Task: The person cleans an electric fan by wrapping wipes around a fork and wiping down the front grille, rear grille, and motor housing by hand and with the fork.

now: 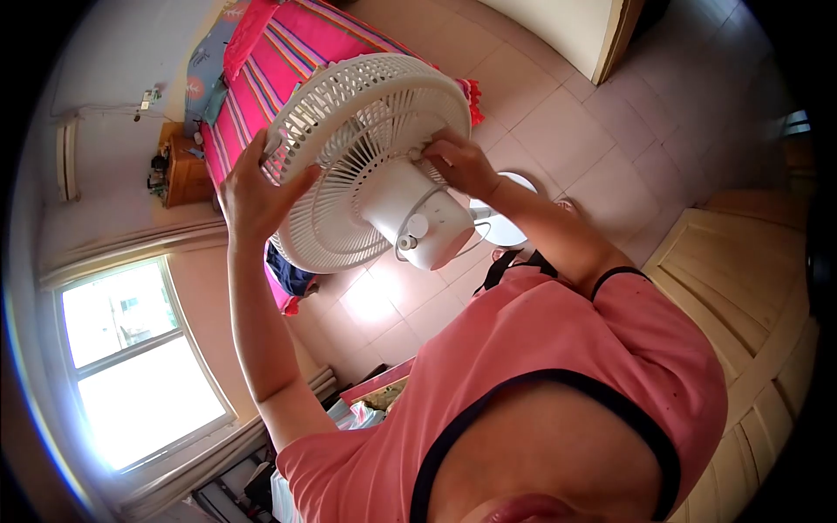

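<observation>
A white standing fan [375, 205] is in front of me, tilted, with its back and motor housing facing my side. My left hand [253, 192] grips the rim of the fan's cage, thumb on the back and fingers round the edge. My right hand [462, 164] is closed at the back of the cage, just above the motor housing [432, 228]; its fingertips press near a small white piece there. A knob [417, 226] sticks out of the housing, and a thin cord loops around it. Part of the round white base [506, 222] shows behind my right forearm.
Beyond the fan is a bed with a pink striped cover [261, 83]. A wooden cabinet [185, 170] stands by the wall, and a bright window [144, 357] is at left. Wooden door panels [724, 279] are at right, over a tiled floor [562, 131].
</observation>
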Available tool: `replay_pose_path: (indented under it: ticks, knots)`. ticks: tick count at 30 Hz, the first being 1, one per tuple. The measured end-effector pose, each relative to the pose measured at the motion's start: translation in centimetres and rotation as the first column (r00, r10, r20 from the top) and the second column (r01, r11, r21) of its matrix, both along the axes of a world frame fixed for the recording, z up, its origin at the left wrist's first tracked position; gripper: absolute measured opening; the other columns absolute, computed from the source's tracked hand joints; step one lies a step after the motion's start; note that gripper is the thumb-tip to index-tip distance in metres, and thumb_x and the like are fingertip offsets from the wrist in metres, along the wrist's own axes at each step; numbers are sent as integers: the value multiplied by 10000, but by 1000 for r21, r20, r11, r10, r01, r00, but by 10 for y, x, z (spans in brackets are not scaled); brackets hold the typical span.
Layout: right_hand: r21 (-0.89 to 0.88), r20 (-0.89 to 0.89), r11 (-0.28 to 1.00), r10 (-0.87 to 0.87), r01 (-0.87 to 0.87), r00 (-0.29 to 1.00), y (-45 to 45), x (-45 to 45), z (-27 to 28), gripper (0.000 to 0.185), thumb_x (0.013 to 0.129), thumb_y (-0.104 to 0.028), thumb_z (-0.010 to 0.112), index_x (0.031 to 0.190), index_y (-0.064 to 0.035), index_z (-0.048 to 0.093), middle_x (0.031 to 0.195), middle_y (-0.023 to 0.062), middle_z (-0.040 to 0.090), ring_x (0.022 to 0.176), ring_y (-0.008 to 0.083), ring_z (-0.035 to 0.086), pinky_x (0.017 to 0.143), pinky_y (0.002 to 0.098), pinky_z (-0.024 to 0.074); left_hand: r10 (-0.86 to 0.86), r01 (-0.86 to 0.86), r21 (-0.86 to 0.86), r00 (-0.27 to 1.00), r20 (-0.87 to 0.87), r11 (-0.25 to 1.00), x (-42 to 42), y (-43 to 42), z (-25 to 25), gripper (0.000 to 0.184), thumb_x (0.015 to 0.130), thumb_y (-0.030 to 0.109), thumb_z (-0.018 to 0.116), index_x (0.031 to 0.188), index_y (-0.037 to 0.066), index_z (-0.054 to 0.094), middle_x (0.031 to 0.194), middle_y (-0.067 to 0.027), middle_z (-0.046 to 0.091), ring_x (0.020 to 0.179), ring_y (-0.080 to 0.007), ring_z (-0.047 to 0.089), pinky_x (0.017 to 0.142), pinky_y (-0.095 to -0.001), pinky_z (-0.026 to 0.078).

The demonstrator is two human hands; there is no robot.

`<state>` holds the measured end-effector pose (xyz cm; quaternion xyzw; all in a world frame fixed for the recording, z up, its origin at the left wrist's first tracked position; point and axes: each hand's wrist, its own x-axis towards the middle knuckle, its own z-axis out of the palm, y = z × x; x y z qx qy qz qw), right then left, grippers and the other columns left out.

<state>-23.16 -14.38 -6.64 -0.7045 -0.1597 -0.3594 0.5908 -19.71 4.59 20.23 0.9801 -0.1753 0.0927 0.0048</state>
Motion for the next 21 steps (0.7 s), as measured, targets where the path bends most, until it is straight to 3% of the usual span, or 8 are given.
replay_pose_path:
  ticks: [4,6,8,11,14,16,18,21]
  knots:
    - [62,-101,983,-166,172,981,-16,4,-17,79,762,11,661,813,-39,628,852,105,598,712,287,622,626,358,515,16,-17,-22,999,-39,1000,-3,0,5,799,577,423,827,1234,56,558,1053,-134,671,963,-250,657,860,-365,501]
    - [138,-180,982,-101,127,978,-8,-1,-15,88,756,20,661,811,-36,621,852,105,596,728,289,624,637,354,515,6,-7,-28,999,-38,1000,-2,-1,2,802,578,423,828,1237,56,555,1058,-134,669,967,-249,656,862,-365,500]
    - [77,-59,997,36,-31,998,5,-7,-12,95,761,16,658,820,-47,619,833,100,584,727,296,616,648,358,510,45,-46,-15,998,-45,999,-2,-1,2,803,577,419,830,1237,55,556,1072,-141,664,979,-255,652,869,-367,497]
    - [56,-50,998,37,-34,998,4,-5,-19,97,761,10,663,823,-46,615,826,97,580,716,286,620,636,348,518,40,-41,-18,998,-43,999,-2,-1,2,802,577,415,831,1237,50,556,1079,-150,661,987,-266,648,879,-369,492]
    - [62,-209,992,-96,111,973,-19,-1,-42,96,762,10,667,821,-36,609,828,89,586,684,255,628,612,320,531,37,-37,-3,999,-31,999,-1,-1,1,829,576,416,831,1251,28,545,1096,-162,654,1006,-268,642,895,-366,486]
    - [131,-293,989,-34,75,955,-19,-5,-42,92,762,8,668,821,-30,609,832,95,591,703,255,629,624,322,523,41,-42,-23,998,-38,999,2,3,-2,846,575,418,831,1258,14,537,1105,-166,650,1012,-267,640,901,-364,483]
    - [108,-139,994,-8,23,990,-3,-5,-35,106,758,10,671,828,-34,604,836,97,589,728,257,627,640,333,514,48,-50,-36,997,-53,998,1,4,-1,863,575,420,831,1265,0,529,1114,-171,646,1018,-267,637,908,-362,481]
    - [89,-174,993,95,-81,980,12,-9,-31,107,748,-10,668,817,-57,601,835,97,584,749,272,619,648,343,511,48,-50,-27,997,-57,998,-1,1,0,881,574,419,835,1272,-16,519,1126,-182,640,1027,-269,633,915,-357,477]
